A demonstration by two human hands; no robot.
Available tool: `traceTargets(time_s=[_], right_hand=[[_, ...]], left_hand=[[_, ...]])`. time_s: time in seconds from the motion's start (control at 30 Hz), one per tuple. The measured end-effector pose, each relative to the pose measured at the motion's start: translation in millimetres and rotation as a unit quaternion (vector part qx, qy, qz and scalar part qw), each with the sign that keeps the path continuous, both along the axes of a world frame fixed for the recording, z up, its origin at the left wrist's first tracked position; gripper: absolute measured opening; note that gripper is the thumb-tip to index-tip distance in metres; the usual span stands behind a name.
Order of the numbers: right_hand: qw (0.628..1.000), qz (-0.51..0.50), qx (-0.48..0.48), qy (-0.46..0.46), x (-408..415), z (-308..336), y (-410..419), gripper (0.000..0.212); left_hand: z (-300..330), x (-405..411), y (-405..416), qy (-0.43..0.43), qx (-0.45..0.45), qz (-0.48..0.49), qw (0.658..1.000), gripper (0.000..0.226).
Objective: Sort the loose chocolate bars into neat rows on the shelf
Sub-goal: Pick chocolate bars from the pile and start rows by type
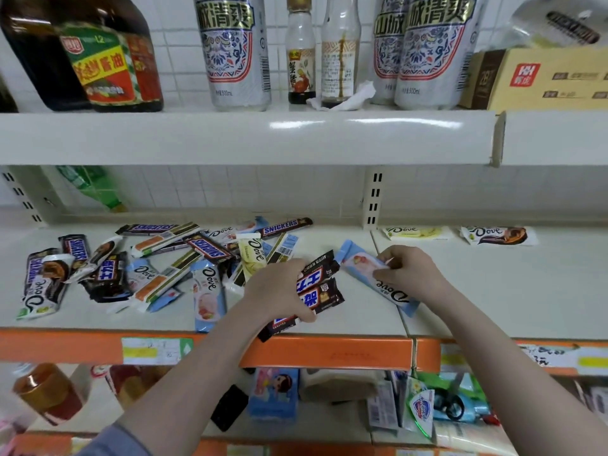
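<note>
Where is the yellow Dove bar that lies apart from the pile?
Head view: the yellow Dove bar lies far right at the shelf's back, beside a brown Dove bar.

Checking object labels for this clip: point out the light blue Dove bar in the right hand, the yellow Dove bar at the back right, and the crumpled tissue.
light blue Dove bar (391, 289), head view, wrapper's lettered lower half
yellow Dove bar (418, 232), head view, wrapper's middle
crumpled tissue (357, 97), head view, upper fold

Small grocery shop. Tiered white metal shelving (230, 136) with orange price strip (329, 355) along front edge, paper price tags (156, 351) stuck on. Above strip: loose Snickers and Dove bars (204, 255). Higher: soy sauce bottles (108, 54), beer cans (235, 51). Below: soap packs (419, 411).
</note>
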State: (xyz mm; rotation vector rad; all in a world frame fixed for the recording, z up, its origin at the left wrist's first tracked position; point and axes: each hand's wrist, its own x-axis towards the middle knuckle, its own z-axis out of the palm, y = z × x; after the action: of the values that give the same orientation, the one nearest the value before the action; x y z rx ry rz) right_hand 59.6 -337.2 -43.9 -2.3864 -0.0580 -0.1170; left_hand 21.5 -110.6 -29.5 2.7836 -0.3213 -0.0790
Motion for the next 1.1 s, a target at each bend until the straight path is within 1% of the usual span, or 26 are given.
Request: traceTargets(time_s=[0.1,0.17,0.23,0.27,0.33,0.37,0.47,0.53,0.6,0.7,0.77,0.83,0.87,0.9,1.0,1.1], right_hand=[[1.000,-0.012,0.009,-0.004,-9.1,-1.5,-1.6,0.011],[0.999,-0.026,0.021,-0.014,-15.1,-0.5,-2.5,0.011],[0.997,-0.052,0.056,-0.021,-21.0,1.7,-4.9,0.012],[0.994,-0.068,0.082,-0.022,-24.1,2.9,-6.7,0.013],[0.985,-0.094,0.142,-0.024,-30.6,4.9,-11.7,0.013],[0.979,-0.104,0.171,-0.027,-34.0,5.6,-14.8,0.014],[0.966,-0.121,0.225,-0.032,-43.1,7.9,-27.0,0.014],[0.961,-0.124,0.246,-0.034,-47.8,9.3,-38.0,0.014],[0.956,-0.127,0.263,-0.038,-51.2,10.0,-53.2,0.015],[0.948,-0.131,0.286,-0.041,-55.2,9.7,-85.4,0.016],[0.941,-0.129,0.311,-0.044,-58.4,8.6,-114.0,0.017],[0.933,-0.130,0.332,-0.044,-61.9,6.9,-149.8,0.019],[0.930,-0.130,0.340,-0.043,-64.0,6.1,-170.3,0.019],[0.927,-0.130,0.349,-0.040,-66.0,4.9,-192.0,0.020],[0.915,-0.137,0.379,-0.026,-70.5,0.7,-266.3,0.021],[0.911,-0.142,0.386,-0.017,-70.3,-0.9,-341.3,0.023]], left_hand=[[1.4,-1.2,-1.3,-0.021,0.002,-0.010,1.000,0.049],[1.2,-1.7,-2.6,-0.027,-0.018,-0.009,0.999,0.048],[0.2,-2.2,-3.8,-0.023,-0.082,0.014,0.996,0.044],[-0.1,-2.4,-4.5,-0.009,-0.139,0.034,0.990,0.043],[0.2,-3.0,-7.3,0.029,-0.270,0.074,0.960,0.038],[0.4,-3.6,-10.0,0.047,-0.321,0.086,0.942,0.036],[0.3,-3.8,-24.1,0.097,-0.427,0.104,0.893,0.031],[0.2,-3.9,-38.0,0.116,-0.464,0.113,0.871,0.030],[0.3,-5.3,-55.3,0.121,-0.481,0.122,0.860,0.030],[0.1,-6.6,-89.3,0.147,-0.525,0.138,0.827,0.027],[-0.8,-5.9,-118.5,0.180,-0.569,0.148,0.789,0.018],[-1.6,-4.3,-155.2,0.209,-0.629,0.150,0.734,0.009],[-2.5,-3.2,-176.8,0.217,-0.650,0.150,0.712,0.006],[-3.9,-2.3,-199.6,0.223,-0.663,0.150,0.698,0.005],[-8.6,-0.4,-278.5,0.223,-0.679,0.154,0.682,0.005],[-11.2,-0.4,-359.9,0.197,-0.677,0.157,0.692,0.007]])
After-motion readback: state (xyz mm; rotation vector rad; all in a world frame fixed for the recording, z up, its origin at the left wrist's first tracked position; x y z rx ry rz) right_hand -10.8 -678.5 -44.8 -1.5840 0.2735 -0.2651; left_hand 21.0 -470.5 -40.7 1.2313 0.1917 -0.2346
